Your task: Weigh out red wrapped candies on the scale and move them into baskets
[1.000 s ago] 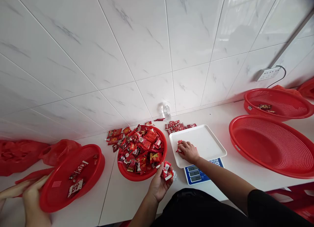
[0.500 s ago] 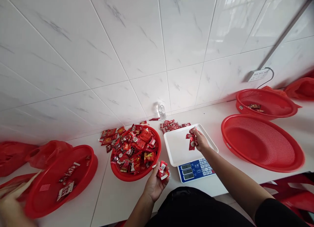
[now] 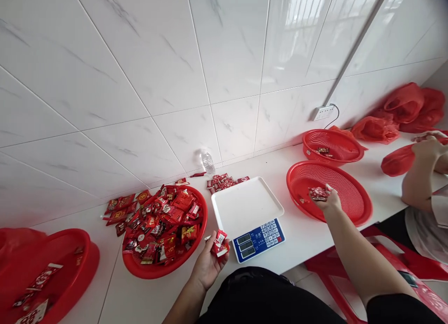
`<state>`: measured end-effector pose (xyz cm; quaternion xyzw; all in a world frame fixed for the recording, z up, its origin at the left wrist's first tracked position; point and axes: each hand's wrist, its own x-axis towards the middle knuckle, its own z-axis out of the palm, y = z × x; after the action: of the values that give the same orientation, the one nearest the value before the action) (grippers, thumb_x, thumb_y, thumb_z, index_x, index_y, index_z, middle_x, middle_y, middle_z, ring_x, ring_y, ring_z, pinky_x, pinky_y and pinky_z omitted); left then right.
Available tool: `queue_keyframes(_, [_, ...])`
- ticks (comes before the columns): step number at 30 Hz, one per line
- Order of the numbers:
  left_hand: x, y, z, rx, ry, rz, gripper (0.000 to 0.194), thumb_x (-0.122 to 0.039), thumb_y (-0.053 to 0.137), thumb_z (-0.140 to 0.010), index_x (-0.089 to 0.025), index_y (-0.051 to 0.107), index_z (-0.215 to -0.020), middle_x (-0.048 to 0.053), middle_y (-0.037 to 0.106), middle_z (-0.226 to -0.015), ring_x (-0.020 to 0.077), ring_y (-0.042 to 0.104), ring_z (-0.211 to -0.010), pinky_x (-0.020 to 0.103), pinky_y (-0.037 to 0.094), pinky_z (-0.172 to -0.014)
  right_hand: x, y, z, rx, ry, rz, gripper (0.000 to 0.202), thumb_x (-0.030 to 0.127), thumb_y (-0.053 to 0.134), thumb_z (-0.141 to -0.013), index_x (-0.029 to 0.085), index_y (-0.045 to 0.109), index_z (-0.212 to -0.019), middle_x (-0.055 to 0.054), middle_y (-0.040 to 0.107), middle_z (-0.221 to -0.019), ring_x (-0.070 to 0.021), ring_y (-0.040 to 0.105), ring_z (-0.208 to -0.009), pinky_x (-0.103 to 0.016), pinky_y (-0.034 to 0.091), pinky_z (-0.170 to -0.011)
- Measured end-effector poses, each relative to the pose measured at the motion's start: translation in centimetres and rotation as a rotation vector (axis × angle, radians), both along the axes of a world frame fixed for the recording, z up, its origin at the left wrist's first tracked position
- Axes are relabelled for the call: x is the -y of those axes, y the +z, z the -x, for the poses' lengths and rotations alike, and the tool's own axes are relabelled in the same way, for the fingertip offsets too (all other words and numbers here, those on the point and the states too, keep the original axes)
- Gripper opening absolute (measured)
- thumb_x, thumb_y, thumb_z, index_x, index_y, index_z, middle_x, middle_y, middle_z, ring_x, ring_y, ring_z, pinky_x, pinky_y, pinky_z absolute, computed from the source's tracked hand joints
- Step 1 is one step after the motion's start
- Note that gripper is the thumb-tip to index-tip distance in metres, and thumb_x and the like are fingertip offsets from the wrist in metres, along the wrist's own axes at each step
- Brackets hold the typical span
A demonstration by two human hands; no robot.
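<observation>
1. At the far left, a red plastic basket with a sloping wall [image 3: 91, 263] holds a few red-and-white wrapped packets [image 3: 42, 279].
2. Beside it on the white desk [image 3: 140, 298], loose red foil packets [image 3: 119, 211] lie near the tiled wall.
3. Next comes a round red mesh basket [image 3: 150, 272], heaped with shiny red, gold and dark wrapped packets [image 3: 170, 214].
4. The person's left hand [image 3: 212, 263], palm up between this basket and the scale, has its thumb and fingers closed on a small red-and-white packet bundle [image 3: 220, 244].
5. Near the wall stands a clear plastic bottle [image 3: 207, 163]; just right of it is a small spread of flat red packets [image 3: 222, 182].
6. A digital scale with a blue keypad panel [image 3: 261, 240] carries a bare white rectangular tray [image 3: 245, 203].
7. The person's right hand [image 3: 329, 200] is over a large red oval basket [image 3: 301, 184], its fingers closed on a bunch of red patterned packets [image 3: 318, 193].
8. Behind, a smaller red basket [image 3: 341, 147] holds a few gold-and-brown pieces [image 3: 324, 151], below a white power strip [image 3: 324, 112].
9. At the far right are crumpled red plastic bags [image 3: 376, 128] and a co-worker's forearm [image 3: 418, 179].
</observation>
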<state>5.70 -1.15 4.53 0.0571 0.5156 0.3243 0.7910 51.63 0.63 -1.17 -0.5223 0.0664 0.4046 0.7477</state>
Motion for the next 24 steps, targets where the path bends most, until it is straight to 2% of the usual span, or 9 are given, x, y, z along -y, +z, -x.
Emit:
queue_keyframes(2, [-0.1,-0.1,-0.3,-0.001,-0.027,-0.004,0.033,-0.039,0.065,-0.077,-0.017,0.057,-0.101,0.009,0.064,-0.098,0.0157,0.064,-0.075,0.025,0.054,-0.057,0.7,-0.1,-0.8,-0.051,-0.057,0.056,0.034,0.048,0.036,-0.088,0.029,0.042,-0.116,-0.007,0.055,-0.113,-0.0208,0.064,-0.087,-0.048,0.056,-0.067])
queue_keyframes(4, [-0.1,-0.4,-0.5,-0.014,-0.058,-0.027,0.034,-0.039,0.065,-0.077,-0.018,0.056,-0.103,0.009,0.064,-0.099,0.0157,0.064,-0.076,0.025,0.054,-0.059,1.2,-0.2,-1.2,-0.090,-0.102,0.127,0.050,0.054,0.037,-0.086,0.030,0.028,-0.129,-0.012,0.038,-0.131,-0.0258,0.058,-0.104,-0.051,0.055,-0.070])
queue_keyframes(7, [-0.5,-0.9,-1.1,-0.085,-0.116,-0.108,0.038,-0.037,0.069,-0.073,-0.020,0.055,-0.105,0.007,0.062,-0.101,0.0150,0.063,-0.077,0.027,0.054,-0.062,1.9,-0.3,-1.1,-0.070,-0.076,0.162,0.059,0.054,0.038,-0.086,0.031,0.016,-0.136,-0.015,0.022,-0.142,-0.0277,0.047,-0.119,-0.050,0.054,-0.075])
queue_keyframes(11, [-1.9,-1.5,-2.9,-0.203,-0.268,-0.319,0.043,-0.035,0.074,-0.069,-0.021,0.055,-0.105,0.002,0.059,-0.089,0.0113,0.059,-0.070,0.027,0.052,-0.065,2.2,-0.6,1.1,-0.016,-0.013,0.145,0.051,0.048,0.036,-0.089,0.030,0.021,-0.135,-0.013,0.025,-0.141,-0.0218,0.045,-0.123,-0.042,0.054,-0.082])
queue_keyframes(15, [-3.9,-1.9,-4.7,-0.406,-0.379,-0.552,0.055,-0.031,0.076,-0.064,-0.020,0.052,-0.113,0.001,0.057,-0.084,0.0117,0.057,-0.071,0.026,0.049,-0.067,1.8,-1.6,5.8,0.071,0.061,0.122,0.044,0.045,0.045,-0.086,0.030,0.037,-0.126,-0.008,0.038,-0.135,-0.0191,0.048,-0.119,-0.037,0.053,-0.086])
queue_keyframes(17, [-4.7,-2.3,-5.0,-0.526,-0.390,-0.639,0.071,-0.021,0.079,-0.058,-0.022,0.048,-0.121,0.004,0.059,-0.095,0.0151,0.058,-0.082,0.029,0.048,-0.075,1.5,-2.1,9.0,0.255,0.188,0.120,0.044,0.047,0.052,-0.082,0.029,0.045,-0.121,-0.006,0.045,-0.130,-0.0205,0.051,-0.115,-0.038,0.053,-0.087])
queue_keyframes(19, [-5.1,-2.8,-4.8,-0.615,-0.406,-0.699,0.081,-0.013,0.078,-0.054,-0.022,0.044,-0.126,0.008,0.057,-0.111,0.0193,0.057,-0.096,0.032,0.044,-0.086,1.4,-2.6,12.4,0.532,0.424,0.134,0.047,0.050,0.054,-0.079,0.028,0.049,-0.119,-0.007,0.050,-0.126,-0.0231,0.052,-0.112,-0.039,0.052,-0.086])
queue_keyframes(22, [-4.9,-4.0,-3.8,-0.642,-0.447,-0.738,0.081,-0.007,0.074,-0.055,-0.021,0.043,-0.129,0.012,0.051,-0.126,0.0242,0.050,-0.112,0.035,0.039,-0.094,1.1,-2.9,17.2,0.901,0.817,0.202,0.051,0.051,0.050,-0.080,0.025,0.049,-0.124,-0.008,0.053,-0.124,-0.0254,0.053,-0.111,-0.042,0.049,-0.088])
queue_keyframes(24, [-4.6,-4.8,-3.0,-0.605,-0.458,-0.733,0.080,-0.005,0.071,-0.058,-0.021,0.041,-0.131,0.013,0.050,-0.128,0.0262,0.047,-0.117,0.035,0.039,-0.095,0.7,-2.9,19.9,1.086,1.014,0.256,0.054,0.050,0.044,-0.084,0.024,0.042,-0.131,-0.010,0.050,-0.130,-0.0246,0.052,-0.113,-0.040,0.046,-0.092])
